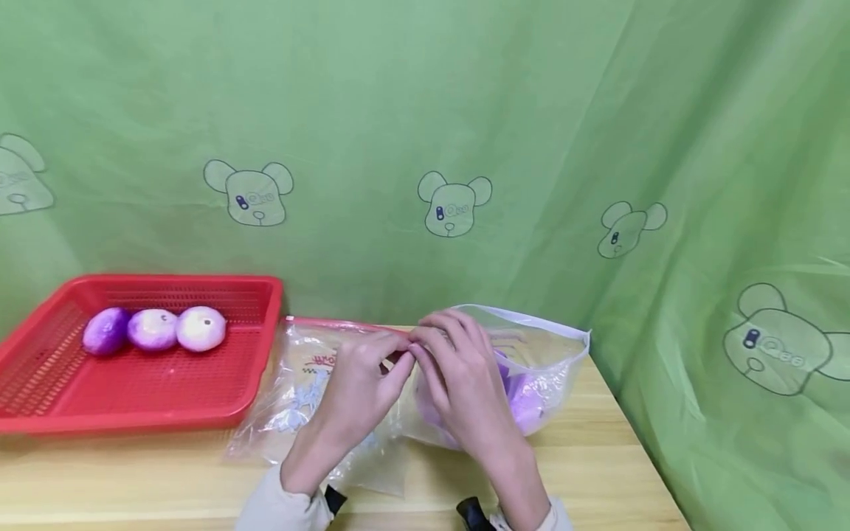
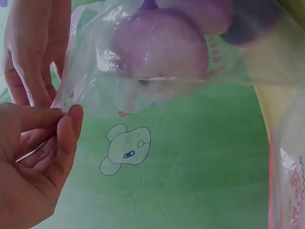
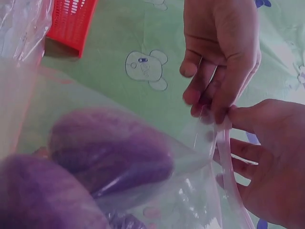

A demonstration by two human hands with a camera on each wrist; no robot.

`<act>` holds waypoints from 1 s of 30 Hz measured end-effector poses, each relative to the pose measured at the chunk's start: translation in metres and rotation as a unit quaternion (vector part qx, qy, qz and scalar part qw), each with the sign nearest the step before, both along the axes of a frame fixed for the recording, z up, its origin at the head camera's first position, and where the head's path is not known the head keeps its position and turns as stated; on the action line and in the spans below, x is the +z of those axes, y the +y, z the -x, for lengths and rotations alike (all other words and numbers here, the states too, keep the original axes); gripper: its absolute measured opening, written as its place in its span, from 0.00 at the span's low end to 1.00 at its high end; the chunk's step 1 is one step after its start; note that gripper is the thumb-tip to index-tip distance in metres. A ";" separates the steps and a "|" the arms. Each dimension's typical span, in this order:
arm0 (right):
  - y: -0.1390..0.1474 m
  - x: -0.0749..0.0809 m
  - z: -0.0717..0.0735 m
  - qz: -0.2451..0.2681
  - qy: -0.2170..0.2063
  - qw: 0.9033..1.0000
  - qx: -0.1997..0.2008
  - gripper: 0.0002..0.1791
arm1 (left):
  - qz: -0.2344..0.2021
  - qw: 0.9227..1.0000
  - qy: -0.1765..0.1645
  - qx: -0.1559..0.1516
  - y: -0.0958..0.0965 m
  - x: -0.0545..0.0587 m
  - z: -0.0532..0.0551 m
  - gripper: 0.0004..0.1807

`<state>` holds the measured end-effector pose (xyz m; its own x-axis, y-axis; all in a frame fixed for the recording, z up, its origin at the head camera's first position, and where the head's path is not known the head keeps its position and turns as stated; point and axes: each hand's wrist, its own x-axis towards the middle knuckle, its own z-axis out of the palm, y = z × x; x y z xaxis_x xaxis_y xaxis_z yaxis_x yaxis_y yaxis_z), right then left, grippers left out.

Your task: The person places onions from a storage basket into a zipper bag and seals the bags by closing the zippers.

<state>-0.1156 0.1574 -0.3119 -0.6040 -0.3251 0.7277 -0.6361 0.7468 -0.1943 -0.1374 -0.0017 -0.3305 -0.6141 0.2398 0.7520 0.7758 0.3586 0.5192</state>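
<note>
Two forearms in pale sleeves (image 1: pixel 282 509) come in from the near edge, a black strap (image 1: pixel 335 500) at the left wrist, and reach over a light wooden table (image 1: pixel 584 479). The left hand (image 1: pixel 361 383) slants far and right, thumb and forefinger closed in a narrow pinch on the rim of a clear bag (image 1: pixel 564 361). The right hand (image 1: pixel 465 376) slants far and left with its back up and fingers bent; its thumb and fingers grip the same rim, fingertips meeting the left hand's.

The clear bag is at the right of the scene, behind and to the right of the right hand. Large purple items (image 1: pixel 527 402) sit inside, and its mouth gapes at the far right along a white strip (image 1: pixel 554 324). Whether its bottom touches the wood cannot be told.

Left of it lies a flat plastic bag (image 1: pixel 275 413) with a red strip along its far edge, pale blue pictures and red lettering, too unclear to read. Farther left stands a red basket (image 1: pixel 153 422), three round purple-and-white items (image 1: pixel 153 329) in a row inside.

At the far side hangs a green curtain (image 1: pixel 372 110) printed with outlined bear heads (image 1: pixel 449 204). Each full face bears a small dark blue mark and faint lettering that seems to start with "Q".
</note>
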 end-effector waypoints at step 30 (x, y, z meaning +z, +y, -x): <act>0.028 0.001 0.009 0.014 0.008 0.999 -0.043 0.03 | 0.008 1.000 -0.009 0.019 -0.005 0.003 0.002 0.03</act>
